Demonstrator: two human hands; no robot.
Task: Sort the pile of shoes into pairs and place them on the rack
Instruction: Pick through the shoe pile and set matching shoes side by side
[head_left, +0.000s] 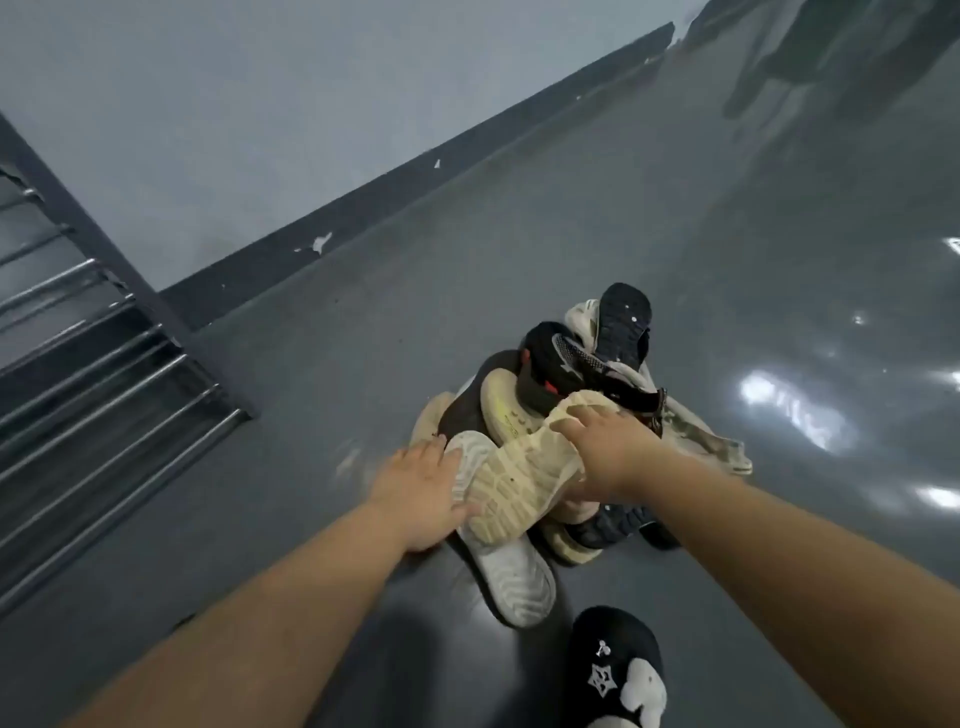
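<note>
Reaching into the centre of the frame, both bare arms extend to the pile of shoes (566, 415) lying on the grey floor (675, 218). Right hand (608, 449) grasps a cream shoe (524, 478) turned sole-up, fingers (571, 423) curled over the toe end of the sole, thumb side hidden beneath. Left hand (418, 491) lies on the near left edge of the pile, fingers straight and released, touching a white shoe (498, 551), also sole-up, which runs under the cream shoe toward the lower centre. Above these, toward centre right, the pile holds a black shoe (621, 325) standing on end with its sole showing, a dark shoe with a red mark (550, 364), and a pale yellowish sole (506, 410); individual pairs cannot be told. Rack (93, 364) with metal bars occupies the left edge of the frame, well apart from the pile. A black slipper with white charms (615, 670) shows at lower right, near the white shoe.
</note>
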